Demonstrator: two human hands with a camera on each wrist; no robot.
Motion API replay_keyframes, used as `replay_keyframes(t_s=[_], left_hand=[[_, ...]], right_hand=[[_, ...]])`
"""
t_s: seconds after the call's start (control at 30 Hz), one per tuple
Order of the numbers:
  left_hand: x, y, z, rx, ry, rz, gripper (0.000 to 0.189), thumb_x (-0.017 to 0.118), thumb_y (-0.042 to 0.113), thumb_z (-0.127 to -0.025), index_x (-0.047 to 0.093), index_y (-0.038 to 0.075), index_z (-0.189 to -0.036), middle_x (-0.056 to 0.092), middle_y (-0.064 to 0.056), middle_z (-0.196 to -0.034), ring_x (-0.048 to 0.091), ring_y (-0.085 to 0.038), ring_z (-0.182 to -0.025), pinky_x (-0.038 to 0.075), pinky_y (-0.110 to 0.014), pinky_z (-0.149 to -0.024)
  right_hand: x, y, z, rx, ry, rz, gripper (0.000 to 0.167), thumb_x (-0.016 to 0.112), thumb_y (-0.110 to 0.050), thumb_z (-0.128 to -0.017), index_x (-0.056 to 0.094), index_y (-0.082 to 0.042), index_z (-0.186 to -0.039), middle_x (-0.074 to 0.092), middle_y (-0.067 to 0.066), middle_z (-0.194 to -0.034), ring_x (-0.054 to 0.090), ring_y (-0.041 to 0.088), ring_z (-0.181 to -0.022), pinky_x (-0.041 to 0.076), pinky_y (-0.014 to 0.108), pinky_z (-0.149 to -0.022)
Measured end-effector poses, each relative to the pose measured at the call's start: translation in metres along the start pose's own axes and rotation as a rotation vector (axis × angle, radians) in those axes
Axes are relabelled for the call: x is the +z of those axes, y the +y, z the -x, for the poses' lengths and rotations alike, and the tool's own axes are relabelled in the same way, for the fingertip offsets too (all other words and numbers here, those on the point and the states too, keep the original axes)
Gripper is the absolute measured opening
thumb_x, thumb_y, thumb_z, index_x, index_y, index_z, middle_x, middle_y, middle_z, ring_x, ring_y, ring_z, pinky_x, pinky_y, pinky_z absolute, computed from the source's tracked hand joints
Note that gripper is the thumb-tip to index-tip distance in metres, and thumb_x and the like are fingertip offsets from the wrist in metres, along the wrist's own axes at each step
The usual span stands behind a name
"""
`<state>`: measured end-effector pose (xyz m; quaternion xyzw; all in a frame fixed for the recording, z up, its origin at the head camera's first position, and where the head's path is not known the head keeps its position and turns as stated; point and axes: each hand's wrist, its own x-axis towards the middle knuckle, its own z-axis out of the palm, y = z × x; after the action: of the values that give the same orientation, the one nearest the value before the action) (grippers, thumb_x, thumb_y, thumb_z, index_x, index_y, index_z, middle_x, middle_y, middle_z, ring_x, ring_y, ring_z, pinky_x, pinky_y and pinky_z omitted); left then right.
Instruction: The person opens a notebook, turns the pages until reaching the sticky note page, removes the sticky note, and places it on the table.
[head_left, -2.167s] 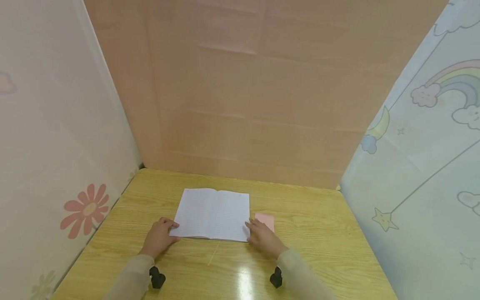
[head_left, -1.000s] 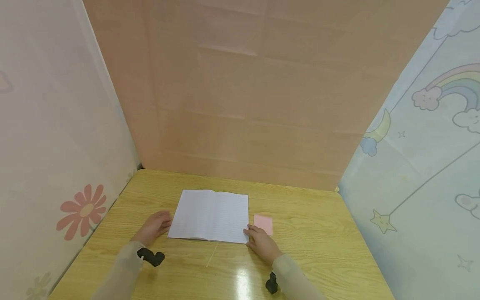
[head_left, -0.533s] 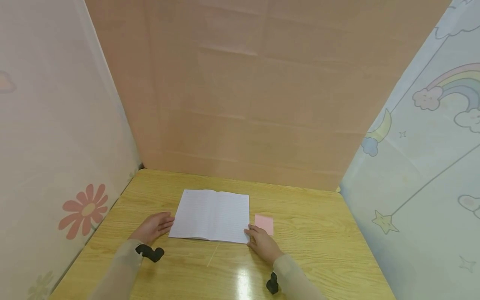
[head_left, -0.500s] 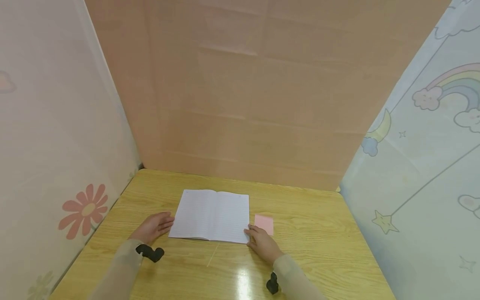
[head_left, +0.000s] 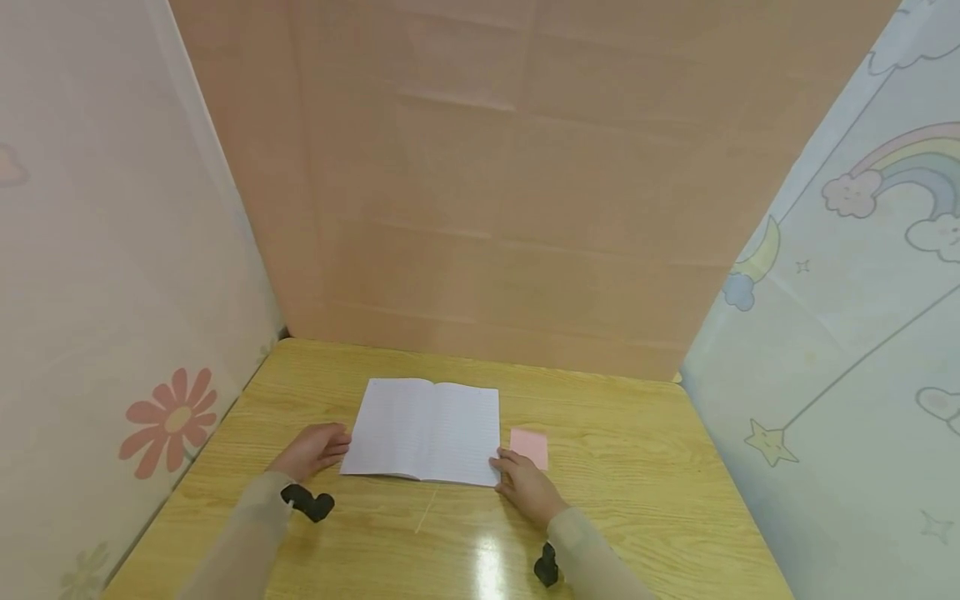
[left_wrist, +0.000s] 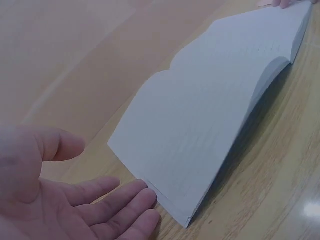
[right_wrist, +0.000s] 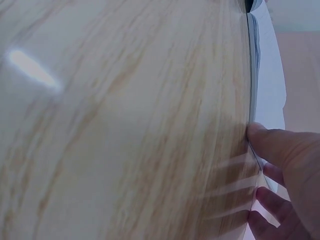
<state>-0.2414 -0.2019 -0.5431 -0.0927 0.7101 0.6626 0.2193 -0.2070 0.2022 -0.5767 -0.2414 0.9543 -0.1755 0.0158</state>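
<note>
An open notebook [head_left: 423, 429] with lined white pages lies spread on the table, its spine line running away from me. Beside its left edge is my left hand [head_left: 311, 450], palm turned toward the pages. In the left wrist view that hand's fingers [left_wrist: 125, 207] are extended, tips right at the page edge, the thumb raised apart. My right hand [head_left: 527, 486] holds the notebook's near right corner, one fingertip over the page. The right wrist view shows that hand's thumb [right_wrist: 270, 142] against the near edge and the other fingers round the side.
A pink sticky note [head_left: 529, 448] lies just right of the notebook, partly behind the right hand. The wooden table [head_left: 637, 483] meets a tan backdrop [head_left: 480, 208] at the back. Patterned sheets stand at left and right. Black wrist mounts sit on both sleeves.
Over two seconds ago my left hand lay on the notebook's left corner; it has since moved off to beside the edge and turned. The right hand stays at the right corner.
</note>
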Motion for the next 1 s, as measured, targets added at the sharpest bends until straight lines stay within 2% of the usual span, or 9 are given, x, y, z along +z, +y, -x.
replay_keyframes(t_s=[0.13,0.2,0.3,0.37,0.5,0.57,0.7,0.8,1.0], left_hand=[[0.005,0.002,-0.001,-0.007,-0.011,0.030,0.057,0.033,0.021,-0.104,0.018,-0.018,-0.144,0.033,-0.039,-0.144,0.036,-0.047,-0.135,0.033,-0.051,-0.111],[0.009,0.001,-0.002,-0.004,-0.015,0.046,0.056,0.034,0.020,-0.104,0.022,-0.018,-0.142,0.033,-0.039,-0.143,0.039,-0.046,-0.133,0.034,-0.051,-0.111],[0.013,-0.001,-0.005,0.006,-0.007,0.068,0.048,0.037,0.019,-0.102,0.035,-0.016,-0.135,0.042,-0.038,-0.137,0.052,-0.041,-0.121,0.039,-0.050,-0.107],[0.016,-0.002,-0.007,0.017,-0.001,0.077,0.042,0.039,0.018,-0.101,0.043,-0.015,-0.128,0.051,-0.032,-0.128,0.058,-0.033,-0.110,0.044,-0.046,-0.102],[0.022,-0.005,-0.010,0.029,0.000,0.120,0.035,0.040,0.016,-0.102,0.053,-0.012,-0.119,0.062,-0.016,-0.109,0.059,-0.020,-0.095,0.050,-0.036,-0.088],[0.025,-0.005,-0.011,0.028,-0.010,0.143,0.036,0.039,0.015,-0.102,0.053,-0.012,-0.120,0.062,-0.012,-0.105,0.058,-0.019,-0.093,0.050,-0.033,-0.084],[0.031,-0.005,-0.014,0.007,-0.011,0.186,0.040,0.039,0.016,-0.102,0.046,-0.015,-0.125,0.058,-0.012,-0.104,0.056,-0.021,-0.093,0.049,-0.032,-0.082],[0.036,-0.004,-0.015,-0.007,-0.003,0.191,0.041,0.039,0.018,-0.102,0.042,-0.015,-0.127,0.052,-0.011,-0.104,0.052,-0.020,-0.093,0.048,-0.031,-0.081],[0.044,0.000,-0.016,-0.024,0.025,0.171,0.035,0.042,0.017,-0.101,0.044,-0.011,-0.121,0.046,-0.008,-0.099,0.046,-0.020,-0.090,0.045,-0.028,-0.078]], right_hand=[[0.001,0.001,0.000,0.003,-0.005,-0.005,0.044,0.067,-0.020,-0.091,0.058,-0.003,-0.131,0.050,0.018,-0.141,0.049,0.037,-0.128,0.041,0.048,-0.105],[0.001,0.001,0.000,0.004,-0.005,-0.005,0.044,0.067,-0.020,-0.091,0.058,-0.003,-0.131,0.051,0.018,-0.140,0.049,0.036,-0.128,0.041,0.048,-0.105],[0.002,0.002,0.000,0.002,-0.001,-0.001,0.044,0.067,-0.020,-0.091,0.058,-0.003,-0.131,0.051,0.018,-0.140,0.049,0.036,-0.128,0.041,0.048,-0.106],[0.002,0.001,0.000,0.002,-0.003,-0.002,0.045,0.067,-0.020,-0.091,0.058,-0.003,-0.131,0.051,0.018,-0.141,0.049,0.036,-0.129,0.040,0.048,-0.106],[0.001,0.000,0.000,0.002,-0.004,-0.016,0.045,0.067,-0.019,-0.090,0.058,-0.003,-0.131,0.050,0.019,-0.141,0.048,0.037,-0.129,0.040,0.049,-0.106],[0.001,-0.001,0.000,0.001,-0.002,-0.015,0.045,0.067,-0.019,-0.090,0.058,-0.003,-0.130,0.051,0.019,-0.140,0.048,0.037,-0.129,0.040,0.049,-0.106],[0.001,-0.001,0.000,0.004,0.002,-0.013,0.045,0.068,-0.019,-0.090,0.058,-0.003,-0.131,0.050,0.019,-0.141,0.048,0.037,-0.129,0.040,0.048,-0.106],[0.002,0.000,0.000,0.003,0.004,-0.012,0.045,0.067,-0.020,-0.090,0.058,-0.004,-0.131,0.051,0.018,-0.141,0.048,0.037,-0.129,0.041,0.048,-0.106],[0.003,0.000,0.001,-0.012,0.017,-0.009,0.044,0.069,-0.017,-0.089,0.059,-0.002,-0.129,0.052,0.020,-0.139,0.049,0.039,-0.127,0.041,0.050,-0.104]])
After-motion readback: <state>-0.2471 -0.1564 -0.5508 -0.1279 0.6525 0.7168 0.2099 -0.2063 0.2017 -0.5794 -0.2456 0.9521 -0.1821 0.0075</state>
